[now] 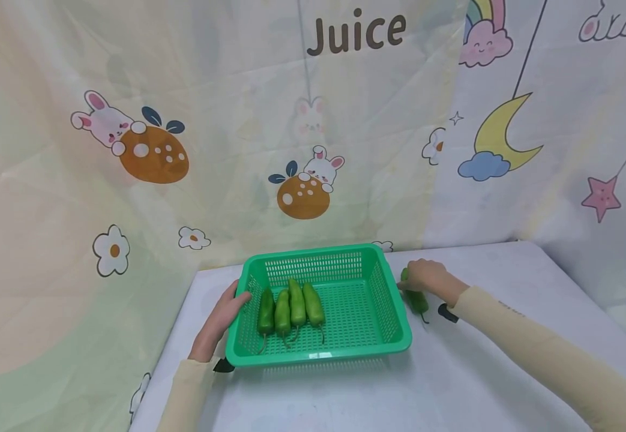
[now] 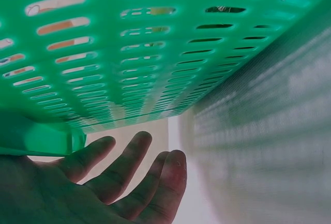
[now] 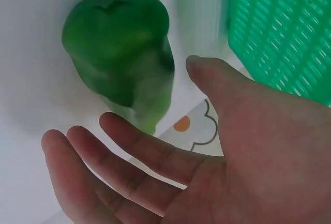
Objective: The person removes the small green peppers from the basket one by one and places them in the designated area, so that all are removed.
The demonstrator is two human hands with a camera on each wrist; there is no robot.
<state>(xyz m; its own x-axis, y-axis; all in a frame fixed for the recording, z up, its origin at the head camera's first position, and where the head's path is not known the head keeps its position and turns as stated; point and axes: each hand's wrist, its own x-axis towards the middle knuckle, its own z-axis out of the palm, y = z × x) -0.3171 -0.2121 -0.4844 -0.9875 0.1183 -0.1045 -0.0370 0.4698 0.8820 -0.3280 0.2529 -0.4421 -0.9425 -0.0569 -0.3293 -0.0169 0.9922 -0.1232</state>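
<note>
A green plastic basket (image 1: 320, 355) stands on the table with several green peppers (image 1: 297, 305) lying side by side in its left half, stems toward me. My left hand (image 1: 225, 312) holds the basket's left rim, the thumb hooked over it. In the left wrist view, the fingers of that hand (image 2: 129, 177) lie outside the slotted wall, spread a little. Right of the basket, one more green pepper (image 1: 417, 302) lies on the table. My right hand (image 1: 428, 279) is over its far end. The right wrist view shows the fingers (image 3: 150, 151) parted around this pepper (image 3: 121, 43), with gaps between.
The white table (image 1: 469, 372) extends in front and to the right of the basket. A printed cloth (image 1: 237, 150) with rabbits, flowers and a moon hangs behind and along the sides. Dark bands (image 1: 448, 312) sit at both wrists.
</note>
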